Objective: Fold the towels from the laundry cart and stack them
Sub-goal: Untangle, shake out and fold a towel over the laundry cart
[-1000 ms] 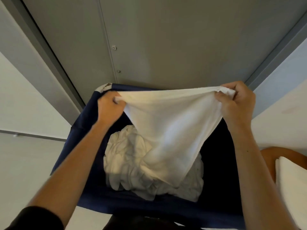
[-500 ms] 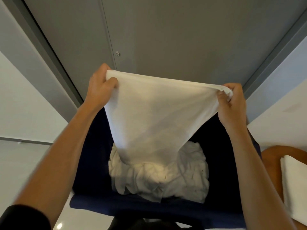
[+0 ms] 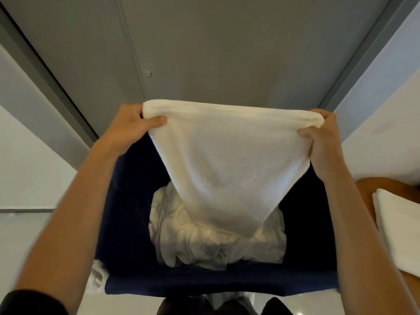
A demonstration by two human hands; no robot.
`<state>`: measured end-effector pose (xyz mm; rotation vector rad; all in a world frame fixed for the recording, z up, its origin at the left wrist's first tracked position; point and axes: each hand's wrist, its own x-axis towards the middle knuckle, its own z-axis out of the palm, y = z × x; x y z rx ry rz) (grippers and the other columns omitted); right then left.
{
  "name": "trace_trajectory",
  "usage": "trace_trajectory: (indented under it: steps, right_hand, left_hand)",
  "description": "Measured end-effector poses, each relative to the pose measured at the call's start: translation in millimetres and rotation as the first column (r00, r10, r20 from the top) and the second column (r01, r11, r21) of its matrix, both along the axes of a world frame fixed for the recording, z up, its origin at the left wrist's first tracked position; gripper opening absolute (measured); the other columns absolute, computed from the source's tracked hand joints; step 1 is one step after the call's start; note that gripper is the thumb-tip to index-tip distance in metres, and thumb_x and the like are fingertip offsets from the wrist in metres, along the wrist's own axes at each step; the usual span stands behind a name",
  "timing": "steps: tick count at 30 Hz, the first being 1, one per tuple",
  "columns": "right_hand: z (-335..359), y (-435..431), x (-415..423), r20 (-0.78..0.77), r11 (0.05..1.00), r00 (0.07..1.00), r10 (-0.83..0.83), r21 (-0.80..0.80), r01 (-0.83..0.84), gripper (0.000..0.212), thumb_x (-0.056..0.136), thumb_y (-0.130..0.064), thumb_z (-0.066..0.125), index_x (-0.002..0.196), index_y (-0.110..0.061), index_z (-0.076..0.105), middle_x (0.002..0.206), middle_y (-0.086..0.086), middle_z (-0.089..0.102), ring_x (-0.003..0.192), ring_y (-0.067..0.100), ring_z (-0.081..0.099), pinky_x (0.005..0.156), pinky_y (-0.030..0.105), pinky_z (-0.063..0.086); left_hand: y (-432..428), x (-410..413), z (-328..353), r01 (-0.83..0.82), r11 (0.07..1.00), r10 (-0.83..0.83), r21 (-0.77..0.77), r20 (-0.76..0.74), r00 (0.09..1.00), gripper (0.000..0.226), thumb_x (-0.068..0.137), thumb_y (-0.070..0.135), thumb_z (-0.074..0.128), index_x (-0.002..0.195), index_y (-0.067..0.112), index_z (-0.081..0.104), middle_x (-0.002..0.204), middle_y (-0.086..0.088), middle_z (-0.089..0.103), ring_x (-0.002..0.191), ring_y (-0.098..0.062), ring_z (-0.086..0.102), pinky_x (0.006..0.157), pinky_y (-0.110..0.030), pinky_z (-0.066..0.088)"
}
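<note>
White terry cloth fills the middle of the view: a towel [image 3: 231,160] is held up by its two top corners and hangs down in a tapering shape, its top edge stretched nearly level between the hands. The left hand [image 3: 129,128] pinches the left corner, with the thumb laid across the near face of the cloth and the fingers curled behind it. The right hand [image 3: 322,142] grips the right corner in the same way, the cloth bunched in small folds where the thumb presses in. Both forearms reach forward and up from the bottom corners of the view, and a black sleeve [image 3: 27,303] shows at the lower left. Directly below the held towel stands the laundry cart [image 3: 127,223], its walls of dark navy fabric, and on its bottom lies a crumpled heap of towels [image 3: 216,246]; the lower tip of the held towel hangs in front of that heap, and whether it touches it cannot be told. At the right edge a folded towel [image 3: 397,230] lies flat on an orange-brown counter [image 3: 368,189], just beside the cart. Behind everything rises a grey panelled door [image 3: 204,53].
</note>
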<state>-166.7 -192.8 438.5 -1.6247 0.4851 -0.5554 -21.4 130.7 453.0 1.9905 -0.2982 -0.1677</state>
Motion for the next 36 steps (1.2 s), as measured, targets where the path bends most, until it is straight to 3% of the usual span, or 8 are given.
trace_trajectory:
  steps: [6,10,15,22,26,29,33,36]
  right_hand:
    - [-3.5,-31.3,-35.8,0.022,0.995,0.996,-0.081,-0.060,0.082,0.011,0.087,-0.013,0.066,0.089,-0.023,0.069,0.084,-0.011,0.071,0.080,0.008,0.066,0.071,0.028,0.052]
    - [-2.7,-49.7,-52.2,0.107,0.984,0.982,-0.158,-0.061,0.165,0.012,0.091,-0.015,0.062,0.086,-0.025,0.065,0.077,-0.014,0.068,0.074,0.001,0.062,0.068,0.023,0.050]
    - [8.8,-80.7,-74.7,0.183,0.948,0.960,-0.214,-0.200,0.250,0.012,0.097,-0.020,0.053,0.109,-0.018,0.053,0.094,-0.010,0.058,0.081,-0.004,0.055,0.066,0.005,0.043]
    - [25.6,-151.8,-124.3,0.141,0.943,0.956,-0.257,-0.178,0.280,0.036,0.100,-0.033,0.045,0.130,-0.013,0.047,0.115,-0.004,0.055,0.100,0.009,0.053,0.078,0.015,0.043]
    - [38.2,-192.3,-157.1,0.131,0.969,0.963,-0.235,-0.039,0.242,0.018,0.099,-0.030,0.047,0.111,-0.022,0.059,0.096,-0.011,0.060,0.083,-0.001,0.056,0.066,0.008,0.045]
    - [47.7,-227.1,-183.1,0.139,0.974,0.966,-0.219,-0.029,0.225,0.013,0.095,-0.029,0.056,0.086,-0.027,0.065,0.084,-0.008,0.064,0.078,0.008,0.059,0.069,0.020,0.048]
    - [56.3,-270.0,-212.3,0.160,0.949,0.958,-0.238,-0.173,0.265,0.019,0.098,-0.030,0.051,0.099,-0.019,0.065,0.089,-0.005,0.064,0.079,0.004,0.057,0.064,0.010,0.045]
    - [61.7,-304.7,-227.8,0.203,0.918,0.933,-0.299,-0.205,0.339,0.023,0.098,-0.033,0.049,0.106,-0.018,0.065,0.092,-0.005,0.065,0.082,0.007,0.059,0.071,0.019,0.045]
  left_hand:
    - [-33.1,-11.9,-6.2,0.042,0.877,-0.136,-0.479,-0.164,0.977,0.017,0.098,0.016,0.049,0.105,0.019,0.064,0.093,0.008,0.073,0.091,-0.009,0.068,0.078,-0.026,0.055]
    - [-70.7,-23.1,2.8,0.050,0.971,-0.023,-0.233,0.115,0.993,0.019,0.102,0.029,0.045,0.108,0.031,0.063,0.102,0.014,0.067,0.099,-0.009,0.062,0.085,-0.029,0.050]
    - [-138.0,-59.7,20.9,-0.178,0.980,0.198,-0.087,0.410,0.890,0.032,0.104,0.032,0.037,0.124,0.013,0.053,0.108,0.011,0.054,0.100,-0.008,0.050,0.083,-0.020,0.035]
    - [-216.0,-109.5,45.4,-0.064,0.958,0.127,-0.278,0.214,0.968,0.023,0.087,0.032,0.054,0.109,0.025,0.060,0.099,0.010,0.065,0.093,-0.012,0.062,0.082,-0.030,0.050]
    - [-256.2,-144.1,56.8,-0.011,0.934,0.056,-0.357,0.116,0.992,0.017,0.088,0.010,0.060,0.087,0.026,0.066,0.084,0.007,0.068,0.075,-0.009,0.066,0.072,-0.029,0.052]
    - [-286.5,-166.7,59.7,-0.053,0.932,0.097,-0.358,0.108,0.989,0.015,0.089,0.013,0.063,0.082,0.026,0.066,0.084,0.004,0.067,0.077,-0.013,0.064,0.074,-0.034,0.052]
    - [-329.6,-190.1,70.3,-0.041,0.922,0.094,-0.385,0.120,0.988,0.008,0.091,0.022,0.063,0.085,0.024,0.068,0.090,0.001,0.068,0.086,-0.019,0.064,0.080,-0.040,0.053]
    - [-367.7,-200.6,82.4,-0.014,0.921,0.083,-0.389,0.161,0.983,0.011,0.092,0.027,0.061,0.090,0.019,0.068,0.089,0.000,0.067,0.084,-0.018,0.065,0.074,-0.035,0.053]
